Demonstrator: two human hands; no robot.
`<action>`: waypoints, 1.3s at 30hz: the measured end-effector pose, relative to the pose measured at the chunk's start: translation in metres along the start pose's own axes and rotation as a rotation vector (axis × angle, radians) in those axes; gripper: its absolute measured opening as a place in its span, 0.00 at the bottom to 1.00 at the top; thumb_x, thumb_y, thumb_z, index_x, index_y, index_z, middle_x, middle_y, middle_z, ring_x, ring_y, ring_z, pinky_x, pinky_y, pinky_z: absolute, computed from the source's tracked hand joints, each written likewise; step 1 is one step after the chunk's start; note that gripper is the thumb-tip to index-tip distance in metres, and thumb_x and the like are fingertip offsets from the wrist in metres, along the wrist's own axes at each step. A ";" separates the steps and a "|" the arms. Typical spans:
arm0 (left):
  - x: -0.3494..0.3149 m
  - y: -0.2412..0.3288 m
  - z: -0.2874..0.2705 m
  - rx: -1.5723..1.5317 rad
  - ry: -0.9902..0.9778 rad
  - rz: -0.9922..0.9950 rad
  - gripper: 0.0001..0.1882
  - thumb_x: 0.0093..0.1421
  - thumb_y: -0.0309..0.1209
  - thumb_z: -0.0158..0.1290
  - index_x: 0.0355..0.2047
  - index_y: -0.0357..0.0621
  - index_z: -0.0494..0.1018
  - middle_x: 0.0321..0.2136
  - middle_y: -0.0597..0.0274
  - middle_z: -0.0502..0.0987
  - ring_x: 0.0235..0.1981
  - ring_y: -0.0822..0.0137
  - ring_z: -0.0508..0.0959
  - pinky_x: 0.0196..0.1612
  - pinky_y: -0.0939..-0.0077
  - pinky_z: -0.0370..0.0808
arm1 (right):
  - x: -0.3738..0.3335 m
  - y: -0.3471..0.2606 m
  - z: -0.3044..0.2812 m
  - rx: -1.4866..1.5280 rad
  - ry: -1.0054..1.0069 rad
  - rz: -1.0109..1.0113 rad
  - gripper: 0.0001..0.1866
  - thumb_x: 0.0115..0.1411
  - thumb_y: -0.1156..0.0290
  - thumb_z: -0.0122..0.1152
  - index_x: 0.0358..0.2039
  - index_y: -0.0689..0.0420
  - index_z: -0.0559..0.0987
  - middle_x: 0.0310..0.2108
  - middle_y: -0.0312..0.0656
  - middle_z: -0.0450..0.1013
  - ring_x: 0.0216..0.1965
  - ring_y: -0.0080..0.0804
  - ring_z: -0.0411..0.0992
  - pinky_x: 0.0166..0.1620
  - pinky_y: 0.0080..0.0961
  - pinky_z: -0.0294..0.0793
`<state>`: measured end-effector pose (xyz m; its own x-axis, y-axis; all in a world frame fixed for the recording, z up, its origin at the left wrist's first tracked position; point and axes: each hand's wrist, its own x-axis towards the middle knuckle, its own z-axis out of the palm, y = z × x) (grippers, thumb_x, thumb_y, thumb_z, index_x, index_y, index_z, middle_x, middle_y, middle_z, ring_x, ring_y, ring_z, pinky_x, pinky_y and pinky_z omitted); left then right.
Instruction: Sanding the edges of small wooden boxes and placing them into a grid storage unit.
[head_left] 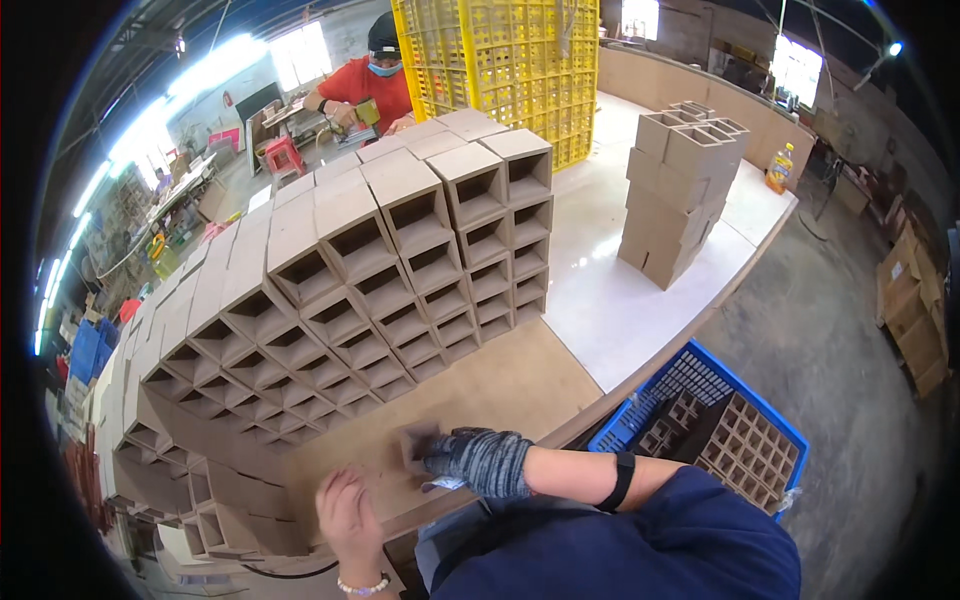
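My right hand, in a grey knitted glove, grips a small open-ended brown box just above the table's front edge. A pale scrap, too small to make out, shows under the glove. To its left my bare left hand, with a beaded bracelet at the wrist, is raised with its fingers loosely bent and nothing visible in them. Beyond both hands stands a tall stack of square brown boxes, their open ends facing me. More such boxes lie close to my left hand.
A taller pile of brown boxes stands on the white tabletop. Behind the stack rises a yellow plastic crate. At my right is a blue crate with brown dividers inside. Across the table, a person in red holds a tool.
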<state>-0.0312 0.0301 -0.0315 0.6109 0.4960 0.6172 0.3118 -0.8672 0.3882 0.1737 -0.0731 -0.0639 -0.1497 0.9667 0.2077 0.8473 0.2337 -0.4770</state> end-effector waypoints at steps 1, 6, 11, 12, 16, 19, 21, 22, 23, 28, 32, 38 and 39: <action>-0.005 -0.004 -0.010 0.030 0.045 0.000 0.08 0.48 0.17 0.51 0.31 0.36 0.73 0.38 0.51 0.75 0.46 0.50 0.71 0.49 0.61 0.68 | -0.001 0.002 -0.005 0.092 0.035 -0.003 0.14 0.55 0.72 0.50 0.43 0.56 0.73 0.44 0.49 0.70 0.46 0.47 0.68 0.50 0.34 0.67; -0.023 -0.020 -0.059 0.216 0.155 0.008 0.08 0.54 0.17 0.47 0.35 0.34 0.71 0.41 0.51 0.75 0.49 0.50 0.70 0.50 0.61 0.67 | -0.045 0.031 -0.076 -0.020 0.317 -0.054 0.18 0.51 0.79 0.51 0.45 0.61 0.71 0.50 0.52 0.66 0.52 0.49 0.64 0.55 0.36 0.64; -0.030 -0.030 -0.083 0.373 0.319 -0.011 0.09 0.58 0.17 0.44 0.39 0.31 0.70 0.43 0.50 0.73 0.48 0.52 0.71 0.49 0.63 0.68 | -0.098 0.092 -0.128 -0.344 0.441 0.552 0.13 0.57 0.70 0.49 0.42 0.56 0.75 0.44 0.50 0.71 0.50 0.44 0.66 0.53 0.34 0.64; -0.026 -0.027 -0.088 0.389 0.346 -0.015 0.09 0.58 0.17 0.44 0.39 0.31 0.70 0.43 0.49 0.73 0.48 0.51 0.71 0.49 0.63 0.68 | -0.109 0.111 -0.132 -0.424 0.446 0.600 0.13 0.55 0.71 0.51 0.42 0.56 0.74 0.44 0.50 0.70 0.49 0.44 0.66 0.53 0.34 0.65; -0.030 -0.029 -0.107 0.486 0.417 -0.042 0.10 0.59 0.18 0.43 0.42 0.30 0.69 0.44 0.48 0.72 0.48 0.52 0.71 0.49 0.62 0.68 | -0.129 0.159 -0.147 -0.544 0.357 0.874 0.18 0.48 0.77 0.54 0.42 0.55 0.73 0.45 0.49 0.69 0.50 0.44 0.66 0.53 0.34 0.64; -0.035 -0.031 -0.121 0.562 0.439 -0.048 0.11 0.60 0.18 0.43 0.42 0.30 0.69 0.44 0.49 0.72 0.48 0.53 0.71 0.50 0.63 0.68 | -0.135 0.186 -0.149 -0.543 0.314 1.000 0.20 0.47 0.77 0.54 0.45 0.55 0.72 0.46 0.50 0.68 0.51 0.45 0.65 0.55 0.34 0.63; -0.038 -0.032 -0.127 0.599 0.443 -0.057 0.10 0.60 0.18 0.43 0.42 0.30 0.69 0.44 0.49 0.72 0.48 0.53 0.71 0.50 0.63 0.67 | -0.133 0.193 -0.150 -0.552 0.300 1.040 0.21 0.48 0.77 0.54 0.46 0.55 0.71 0.47 0.51 0.67 0.52 0.45 0.64 0.56 0.34 0.63; -0.038 -0.032 -0.129 0.616 0.446 -0.068 0.10 0.59 0.18 0.43 0.42 0.30 0.69 0.44 0.49 0.72 0.47 0.54 0.71 0.50 0.64 0.67 | -0.131 0.197 -0.155 -0.514 0.222 1.127 0.22 0.49 0.77 0.53 0.48 0.56 0.71 0.50 0.51 0.66 0.54 0.45 0.63 0.57 0.34 0.62; -0.038 -0.032 -0.131 0.633 0.449 -0.079 0.10 0.59 0.18 0.44 0.42 0.30 0.69 0.44 0.50 0.72 0.47 0.54 0.71 0.50 0.64 0.67 | -0.130 0.201 -0.156 -0.515 0.227 1.148 0.22 0.48 0.78 0.54 0.47 0.55 0.71 0.49 0.51 0.66 0.53 0.45 0.63 0.57 0.34 0.62; -0.049 -0.042 -0.138 0.666 0.538 -0.185 0.08 0.58 0.18 0.45 0.37 0.32 0.71 0.41 0.53 0.75 0.46 0.54 0.72 0.49 0.64 0.68 | -0.133 0.224 -0.161 -0.573 0.199 1.137 0.19 0.53 0.73 0.50 0.47 0.55 0.72 0.52 0.49 0.65 0.54 0.44 0.63 0.57 0.33 0.61; -0.054 -0.041 -0.143 0.699 0.517 -0.215 0.08 0.57 0.19 0.47 0.37 0.33 0.72 0.40 0.53 0.75 0.45 0.55 0.73 0.48 0.63 0.68 | -0.134 0.241 -0.162 -0.658 0.173 1.072 0.18 0.58 0.64 0.45 0.49 0.53 0.72 0.52 0.47 0.65 0.54 0.44 0.63 0.56 0.34 0.61; -0.043 -0.032 -0.133 0.689 0.471 -0.313 0.09 0.52 0.21 0.51 0.35 0.38 0.73 0.39 0.55 0.76 0.45 0.53 0.73 0.49 0.63 0.68 | -0.161 0.267 -0.157 -0.165 0.522 0.766 0.18 0.58 0.63 0.50 0.47 0.55 0.74 0.50 0.51 0.67 0.52 0.48 0.63 0.55 0.35 0.62; -0.043 -0.031 -0.133 0.687 0.468 -0.321 0.10 0.51 0.22 0.52 0.35 0.39 0.73 0.39 0.55 0.76 0.45 0.53 0.73 0.49 0.63 0.68 | -0.154 0.252 -0.158 -0.303 0.399 0.873 0.18 0.60 0.62 0.47 0.46 0.56 0.74 0.52 0.52 0.65 0.54 0.48 0.61 0.56 0.35 0.60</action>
<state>-0.1641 0.0415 0.0206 0.1059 0.5565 0.8241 0.8760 -0.4444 0.1876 0.4902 -0.1798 -0.0813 0.7200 0.6685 0.1865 0.6814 -0.6298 -0.3729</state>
